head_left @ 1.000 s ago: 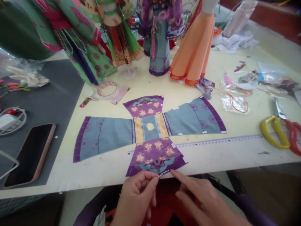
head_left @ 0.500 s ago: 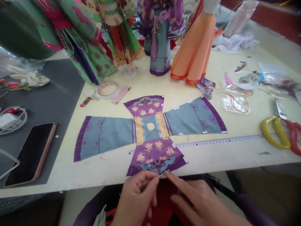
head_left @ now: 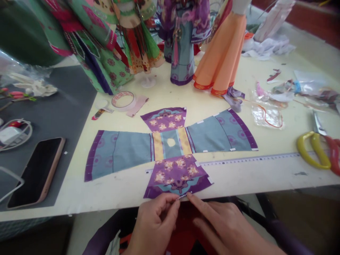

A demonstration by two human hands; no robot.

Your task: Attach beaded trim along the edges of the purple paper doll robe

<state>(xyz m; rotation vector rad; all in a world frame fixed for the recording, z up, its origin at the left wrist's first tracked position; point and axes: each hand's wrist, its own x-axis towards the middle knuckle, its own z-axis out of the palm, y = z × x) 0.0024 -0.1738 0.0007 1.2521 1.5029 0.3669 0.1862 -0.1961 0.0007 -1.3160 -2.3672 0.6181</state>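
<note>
A cross-shaped piece of doll-sized clothing fabric [head_left: 132,145] lies flat on the table, with blue-grey sides, purple floral panels and a round hole at its middle. Along the lower edge of the near purple panel runs a short strand of small pale beads [head_left: 182,196]. My left hand [head_left: 159,216] pinches the strand's left end between thumb and index finger. My right hand [head_left: 217,219] presses its index fingertip onto the right part of the strand at the fabric edge, its other fingers stretched apart. Small white tape pieces [head_left: 200,122] stick to the fabric's edges.
Several dressed dolls [head_left: 183,46] stand at the back. Scissors [head_left: 315,145] and a ruler [head_left: 255,158] lie to the right. A phone [head_left: 37,171] rests on a dark mat [head_left: 71,88] at left. Near the dolls is a tape roll [head_left: 123,100]. The table edge [head_left: 106,209] runs close to my hands.
The bead strand now lies flatter along the fabric edge, and my left fingers have shifted slightly. My right fingertip stays on the edge. The whole view has moved a little.
</note>
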